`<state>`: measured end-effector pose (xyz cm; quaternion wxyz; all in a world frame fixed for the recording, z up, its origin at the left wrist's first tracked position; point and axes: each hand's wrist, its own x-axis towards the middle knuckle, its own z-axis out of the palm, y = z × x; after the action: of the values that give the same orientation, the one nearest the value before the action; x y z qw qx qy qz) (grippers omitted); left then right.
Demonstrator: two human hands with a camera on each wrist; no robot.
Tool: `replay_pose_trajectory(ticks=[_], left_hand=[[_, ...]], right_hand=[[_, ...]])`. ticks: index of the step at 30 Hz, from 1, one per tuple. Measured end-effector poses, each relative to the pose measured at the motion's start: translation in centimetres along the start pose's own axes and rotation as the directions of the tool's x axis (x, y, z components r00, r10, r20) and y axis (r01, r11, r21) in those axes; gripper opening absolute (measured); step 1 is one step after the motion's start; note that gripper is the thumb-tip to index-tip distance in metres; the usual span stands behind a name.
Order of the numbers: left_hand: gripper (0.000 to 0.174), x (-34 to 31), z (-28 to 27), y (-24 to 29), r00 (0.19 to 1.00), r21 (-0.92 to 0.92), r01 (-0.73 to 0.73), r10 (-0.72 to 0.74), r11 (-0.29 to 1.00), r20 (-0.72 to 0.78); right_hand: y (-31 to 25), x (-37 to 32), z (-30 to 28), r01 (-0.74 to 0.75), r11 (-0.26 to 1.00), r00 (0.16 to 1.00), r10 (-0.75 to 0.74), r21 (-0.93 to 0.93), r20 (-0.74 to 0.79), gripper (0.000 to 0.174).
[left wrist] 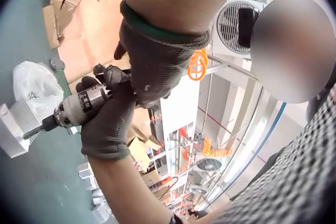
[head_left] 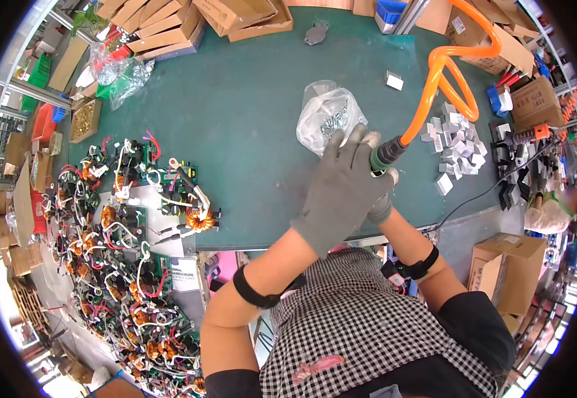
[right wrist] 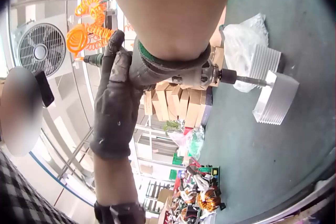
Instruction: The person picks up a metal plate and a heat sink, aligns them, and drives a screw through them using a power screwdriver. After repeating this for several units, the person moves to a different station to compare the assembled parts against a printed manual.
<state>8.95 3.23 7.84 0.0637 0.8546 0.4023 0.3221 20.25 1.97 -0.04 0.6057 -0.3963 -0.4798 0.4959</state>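
Note:
Both hands wear grey gloves and meet at a power driver, seen in the left wrist view (left wrist: 84, 104). The right hand (left wrist: 107, 129) curls round its body; in the head view it is mostly hidden below the left hand (head_left: 341, 182). Fairly straight left fingers lie over the driver's rear, beside its green hose fitting (head_left: 382, 156). In the right wrist view the bit (right wrist: 247, 79) meets a silver finned metal piece (right wrist: 275, 98). Whether the fins behind belong to the same piece, I cannot tell. The hands hide this contact in the head view.
An orange coiled hose (head_left: 437, 73) rises from the driver. Beyond the hands lies a clear bag of small metal parts (head_left: 328, 123). Silver heat sinks (head_left: 461, 142) are piled right, beside a black cable. Wired circuit boards (head_left: 119, 252) crowd the left; cartons (head_left: 169, 30) stand at the back.

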Motion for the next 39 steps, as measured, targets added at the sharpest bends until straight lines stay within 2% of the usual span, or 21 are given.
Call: replay_pose_trajectory(ticks=[1,3,5,7,9,10,13,16,19,22,23,24,26,27,28,30,33,35,37,38,39], left_hand=[[0.022,0.0,-0.1,0.2,1.000,-0.008,0.000,0.000,1.000,0.003],[0.019,-0.6,1.0,0.7,0.981,-0.204,0.179,-0.190,0.963,-0.036],[0.019,-1.3,1.3,0.4,0.979,-0.343,0.171,-0.199,0.924,-0.049],[0.023,-1.8,0.4,-0.7,0.996,-0.428,-0.008,-0.032,0.904,-0.085],[0.028,-3.3,0.6,-1.8,0.983,-0.399,0.179,-0.184,0.899,0.026],[0.031,-4.8,1.3,-2.4,0.962,-0.377,0.272,-0.261,0.885,0.081],[0.040,-9.9,4.4,-4.0,0.832,-0.286,0.554,-0.505,0.782,0.231],[0.039,-11.8,9.2,-3.3,0.855,-0.140,0.500,-0.461,0.855,0.239],[0.041,-13.0,12.4,-3.9,0.771,-0.259,0.632,-0.559,0.731,0.305],[0.038,-13.4,12.9,-3.8,0.777,-0.271,0.627,-0.564,0.730,0.280],[0.035,-13.3,12.7,-3.7,0.806,-0.262,0.591,-0.551,0.763,0.213],[0.031,-12.9,12.2,-3.5,0.834,-0.249,0.552,-0.533,0.796,0.145],[0.024,-12.2,11.6,-3.4,0.865,-0.221,0.500,-0.496,0.838,0.074],[0.021,-11.9,11.5,-3.5,0.872,-0.210,0.489,-0.485,0.847,0.070],[0.017,-11.8,11.2,-3.7,0.878,-0.196,0.477,-0.475,0.857,0.062],[0.015,-12.0,10.2,-4.2,0.872,-0.178,0.486,-0.489,0.856,0.026],[0.018,-13.2,8.8,-5.5,0.820,-0.138,0.568,-0.572,0.811,0.016],[0.023,-13.2,8.1,-5.3,0.813,-0.132,0.582,-0.581,0.803,0.051],[0.028,-12.1,7.3,-4.5,0.842,-0.153,0.539,-0.530,0.828,0.101],[0.031,-12.0,7.8,-4.3,0.838,-0.162,0.545,-0.534,0.823,0.112],[0.034,-12.1,8.7,-4.2,0.834,-0.171,0.552,-0.537,0.816,0.127]], right_hand=[[0.0,-0.1,0.0,-0.015,0.999,1.000,0.015,0.028,-0.011,0.037],[0.0,-0.2,0.3,-0.030,0.997,0.999,0.032,0.077,-0.029,0.037],[0.1,-0.4,0.4,-0.032,0.997,0.999,0.034,0.075,-0.023,0.037],[0.3,-0.7,-0.1,-0.038,0.999,0.999,0.038,0.029,0.002,0.035],[0.4,-0.6,-0.4,-0.072,0.996,0.997,0.073,-0.061,0.014,0.034],[0.2,-0.5,0.0,0.000,0.982,1.000,-0.003,-0.190,-0.015,0.037],[0.8,-1.0,-0.6,-0.015,0.999,0.995,0.012,-0.030,-0.101,0.038],[2.2,-1.7,-1.3,-0.014,1.000,0.996,0.012,-0.012,-0.093,0.039],[1.7,-1.6,-1.4,-0.039,0.999,0.996,0.040,0.009,-0.083,0.041],[-0.3,-1.0,-0.9,-0.026,1.000,0.993,0.025,-0.012,-0.113,0.042],[-0.9,-0.9,-0.8,-0.015,0.999,0.992,0.011,-0.030,-0.127,0.043],[-1.3,-0.9,-1.0,-0.074,0.997,0.988,0.075,0.014,-0.135,0.045],[-1.6,-0.6,-1.8,-0.197,0.892,0.971,0.234,0.406,-0.043,0.044],[-1.2,-0.5,-2.0,-0.197,0.896,0.972,0.231,0.399,-0.039,0.037],[-0.9,-0.4,-2.0,-0.196,0.899,0.973,0.228,0.391,-0.036,0.052],[-1.9,-0.1,-1.5,-0.123,0.955,0.990,0.137,0.268,-0.034,0.051],[-1.8,0.3,-1.1,-0.088,0.944,0.995,0.098,0.317,-0.018,0.040],[-1.5,0.2,-1.1,-0.050,0.978,0.999,0.048,0.204,0.018,0.031],[-0.8,0.1,-1.2,0.059,0.989,0.992,-0.043,-0.134,0.120,0.030],[0.2,-0.4,-1.5,0.048,0.996,0.995,-0.042,-0.069,0.088,0.041],[0.3,-0.4,-1.4,0.054,0.993,0.995,-0.046,-0.101,0.085,0.040]])
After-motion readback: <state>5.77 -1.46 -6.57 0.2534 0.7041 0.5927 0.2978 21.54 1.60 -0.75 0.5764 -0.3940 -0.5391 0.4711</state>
